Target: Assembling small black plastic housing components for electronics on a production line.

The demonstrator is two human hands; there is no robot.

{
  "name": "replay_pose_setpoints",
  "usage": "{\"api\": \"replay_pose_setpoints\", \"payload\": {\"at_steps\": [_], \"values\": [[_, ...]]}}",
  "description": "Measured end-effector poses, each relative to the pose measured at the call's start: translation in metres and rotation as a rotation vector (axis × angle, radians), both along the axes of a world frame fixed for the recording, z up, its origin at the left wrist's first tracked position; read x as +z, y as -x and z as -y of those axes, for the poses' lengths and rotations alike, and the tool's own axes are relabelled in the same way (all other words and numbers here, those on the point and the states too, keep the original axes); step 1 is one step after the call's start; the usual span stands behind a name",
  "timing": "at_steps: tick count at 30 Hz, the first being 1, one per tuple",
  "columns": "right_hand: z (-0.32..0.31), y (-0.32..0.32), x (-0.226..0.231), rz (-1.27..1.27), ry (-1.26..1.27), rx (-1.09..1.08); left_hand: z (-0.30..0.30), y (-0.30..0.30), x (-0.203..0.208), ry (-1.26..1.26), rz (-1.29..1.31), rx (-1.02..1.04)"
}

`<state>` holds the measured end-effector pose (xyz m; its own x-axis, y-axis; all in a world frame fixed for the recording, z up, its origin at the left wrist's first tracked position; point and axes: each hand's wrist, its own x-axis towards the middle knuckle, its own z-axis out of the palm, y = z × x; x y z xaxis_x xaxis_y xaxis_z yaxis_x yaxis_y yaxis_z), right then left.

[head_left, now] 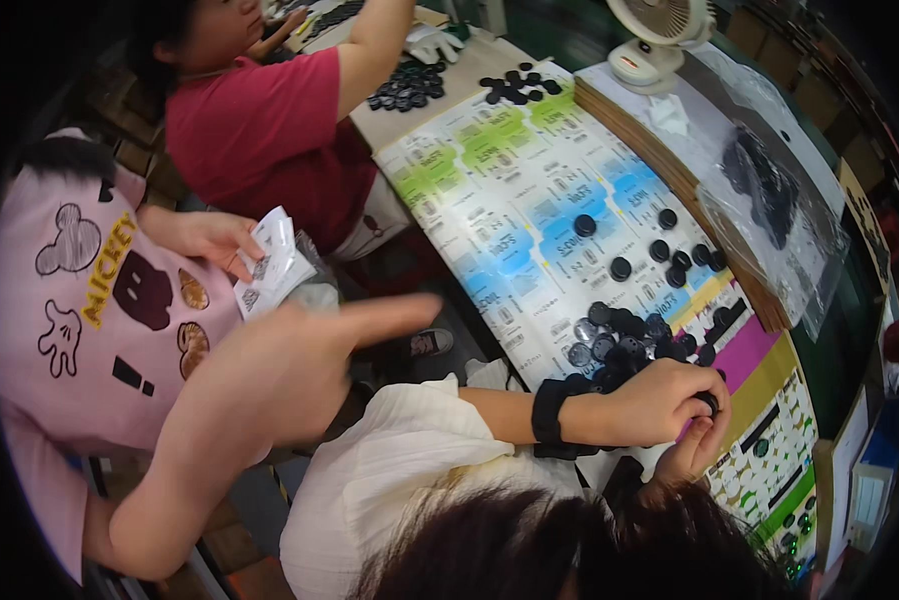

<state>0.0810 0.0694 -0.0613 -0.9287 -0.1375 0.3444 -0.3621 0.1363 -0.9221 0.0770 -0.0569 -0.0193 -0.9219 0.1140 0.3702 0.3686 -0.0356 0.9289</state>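
Observation:
Neither of my own hands shows in the head view. In the foreground, a pink-shirted person's hand (269, 370), blurred, points to the right. That person's other hand (214, 240) holds white printed papers (274, 262). Below, a person in a white top, dark hair toward me, reaches to the table. A black band circles that person's wrist, and the hand (659, 400) pinches a small black round cap (707, 402); something purple shows beside it. A heap of black and clear round caps (619, 345) lies just beyond this forearm.
Printed sheets in green, blue and white (489, 200) cover the table. Loose black caps (659, 250) lie on them, with more piles (409, 88) at the far end. A person in red (259, 130) works there. A small fan (654, 45) and a plastic bag (769, 190) stand along the right.

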Motion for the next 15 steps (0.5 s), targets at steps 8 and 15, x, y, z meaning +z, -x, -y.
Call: {"api": "replay_pose_setpoints", "payload": {"at_steps": [8, 15], "values": [[0.008, -0.001, 0.009, 0.011, -0.015, -0.035, 0.004, 0.001, 0.003, -0.004, 0.013, 0.007], [0.011, 0.001, 0.011, 0.003, -0.018, -0.049, 0.004, 0.003, -0.001, -0.022, 0.041, -0.001]]}}
